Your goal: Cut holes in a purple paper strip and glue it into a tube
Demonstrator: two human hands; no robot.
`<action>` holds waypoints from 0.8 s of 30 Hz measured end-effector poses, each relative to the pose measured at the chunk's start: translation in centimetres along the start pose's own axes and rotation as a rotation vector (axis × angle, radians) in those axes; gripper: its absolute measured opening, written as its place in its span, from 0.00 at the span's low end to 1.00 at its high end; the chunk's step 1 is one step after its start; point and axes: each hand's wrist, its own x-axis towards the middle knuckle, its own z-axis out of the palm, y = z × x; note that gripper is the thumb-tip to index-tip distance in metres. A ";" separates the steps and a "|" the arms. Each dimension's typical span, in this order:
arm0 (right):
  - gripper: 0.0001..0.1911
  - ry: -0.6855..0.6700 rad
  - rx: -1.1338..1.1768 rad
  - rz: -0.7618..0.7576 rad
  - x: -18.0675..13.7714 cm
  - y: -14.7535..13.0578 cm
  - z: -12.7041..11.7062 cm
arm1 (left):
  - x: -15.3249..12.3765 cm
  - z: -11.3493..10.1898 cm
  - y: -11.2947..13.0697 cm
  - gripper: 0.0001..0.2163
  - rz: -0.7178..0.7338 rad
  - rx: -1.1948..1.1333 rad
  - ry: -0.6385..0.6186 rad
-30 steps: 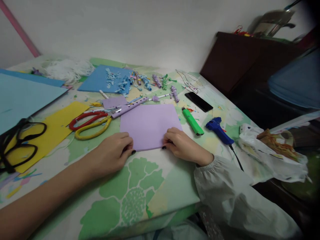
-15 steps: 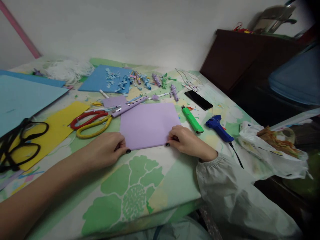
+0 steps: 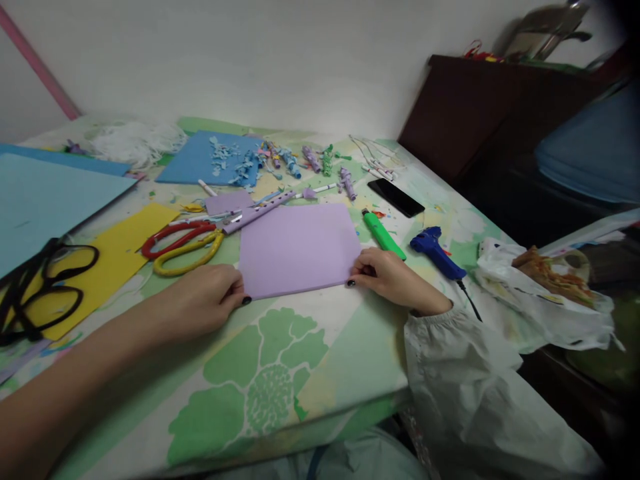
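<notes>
A lilac foam sheet [image 3: 296,248] lies flat on the flower-patterned table [image 3: 280,373]. My left hand [image 3: 200,303] pinches its near left corner with curled fingers. My right hand [image 3: 387,277] pinches the near right corner, fingers curled on the edge. A white sleeve [image 3: 480,393] covers my right arm; my left forearm is bare.
Red and yellow scissors [image 3: 183,248] lie left of the sheet, black scissors [image 3: 40,287] on a yellow sheet [image 3: 115,250]. A green marker [image 3: 384,235], blue glue gun [image 3: 435,250] and black phone [image 3: 396,197] lie to the right. A plastic bag [image 3: 540,300] sits at the table's right edge. Paper scraps lie at the back.
Both hands have slid apart along the sheet's near edge, the left one leftward and the right one rightward, out to its corners.
</notes>
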 end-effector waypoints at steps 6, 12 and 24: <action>0.04 0.028 0.067 0.044 -0.4 0.8 0.0 | -0.2 -1.2 1.4 0.10 -0.098 0.029 -0.099; 0.03 0.011 0.164 0.085 -0.9 1.5 -0.2 | -0.1 -1.5 1.6 0.10 -0.129 0.022 -0.131; 0.06 0.031 0.198 0.249 -0.6 1.6 -0.2 | 0.2 -1.5 0.7 0.09 -0.142 0.072 -0.175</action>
